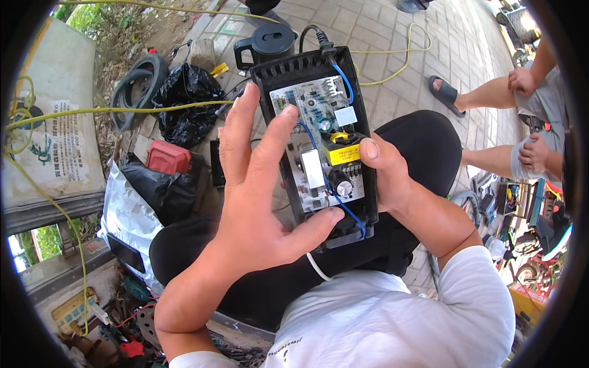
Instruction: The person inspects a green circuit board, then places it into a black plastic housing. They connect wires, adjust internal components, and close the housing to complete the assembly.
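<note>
A black plastic case (288, 69) with its cover off lies tilted in front of me, above my lap. Inside it sits a circuit board (311, 103) with a yellow-wrapped transformer (345, 154), a white block, a round capacitor and blue wires. My right hand (392, 178) grips the case by its right side, thumb over the rim near the transformer. Over the left part of the board, my left hand (254, 205) is spread open. Its index fingertip and thumb tip are at the board; whether they press on it I cannot tell. A black cord (323, 40) enters the case's far end.
Beyond the case stands a black lidded jug (270, 43). Leftward lie tyres (136, 86), a black plastic bag (187, 101) and a red box (167, 157). A yellow cable (123, 110) runs across on the left. Another person's legs (488, 98) are at right, above scattered tools.
</note>
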Demonstrator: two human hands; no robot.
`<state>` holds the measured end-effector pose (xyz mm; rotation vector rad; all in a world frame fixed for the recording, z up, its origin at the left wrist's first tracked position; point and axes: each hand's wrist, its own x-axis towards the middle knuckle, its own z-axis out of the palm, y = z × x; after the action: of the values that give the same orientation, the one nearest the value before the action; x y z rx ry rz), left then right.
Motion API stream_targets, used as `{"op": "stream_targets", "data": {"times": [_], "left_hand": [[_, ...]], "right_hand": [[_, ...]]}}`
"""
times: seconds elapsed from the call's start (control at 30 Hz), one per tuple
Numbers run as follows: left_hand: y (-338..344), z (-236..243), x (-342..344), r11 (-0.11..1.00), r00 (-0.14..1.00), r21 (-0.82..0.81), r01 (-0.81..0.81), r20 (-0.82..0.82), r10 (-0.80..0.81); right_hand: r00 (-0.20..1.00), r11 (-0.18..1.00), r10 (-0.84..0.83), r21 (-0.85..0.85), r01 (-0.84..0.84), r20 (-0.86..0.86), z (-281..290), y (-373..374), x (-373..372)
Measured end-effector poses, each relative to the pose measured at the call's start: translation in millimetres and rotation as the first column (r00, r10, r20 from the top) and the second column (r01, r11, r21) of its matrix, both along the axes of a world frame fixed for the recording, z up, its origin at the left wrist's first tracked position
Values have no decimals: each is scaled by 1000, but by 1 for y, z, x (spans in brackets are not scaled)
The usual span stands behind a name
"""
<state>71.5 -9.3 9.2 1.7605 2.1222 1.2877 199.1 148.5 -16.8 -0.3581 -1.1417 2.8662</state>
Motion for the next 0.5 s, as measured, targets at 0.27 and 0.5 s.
{"op": "stream_targets", "data": {"times": [0.27,0.5], "left_hand": [[1,-7,1,994,997,100,47,58,-53],[1,-6,13,997,994,42,70,-91,-66]], "right_hand": [[1000,999,20,26,-20,16,-7,3,2],[999,1000,-16,26,17,-27,-2,4,1]]}}
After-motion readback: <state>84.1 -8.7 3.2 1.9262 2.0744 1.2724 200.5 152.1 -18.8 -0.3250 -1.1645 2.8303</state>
